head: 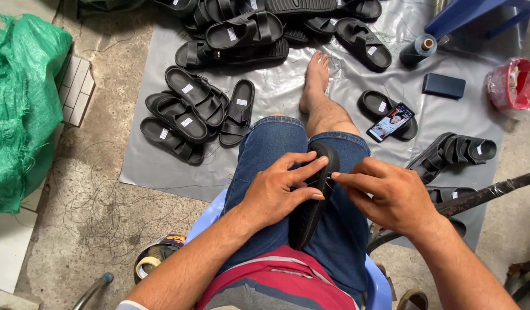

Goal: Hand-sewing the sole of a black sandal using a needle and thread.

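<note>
Landmark: grey plastic sheet (311, 97) on the concrete floor. Far left of the sheet, green mesh sack (21, 109), bulging, against the wall edge. Off the sheet's lower left corner, loose thread tangle (104, 206), then a tape roll (147, 265) near the blue chair (377, 287). On the sheet's left part, cluster of black sandals (190, 112), each with a small white tag; a bigger pile (259, 26) along the sheet's top edge.

Below the sheet's near edge, centre: person seated in denim shorts, bare foot (316, 77) out on the sheet. Left hand (276, 192) curled round the black sandal (314, 195), fingers spread over its strap side, thumb underneath, firm hold. Sandal stands on edge on the lap, between the knees. Right hand (388, 195) mostly closed, thumb and forefinger pinched together at the sandal's strap edge, touching it; whether they pinch a thread, cannot tell.

On the sheet's right part: phone (391, 122), screen lit, resting on a sandal; dark blue case (444, 85); thread spool (419, 50); more sandals (454, 150). At the sheet's right edge, red tub (514, 83).
</note>
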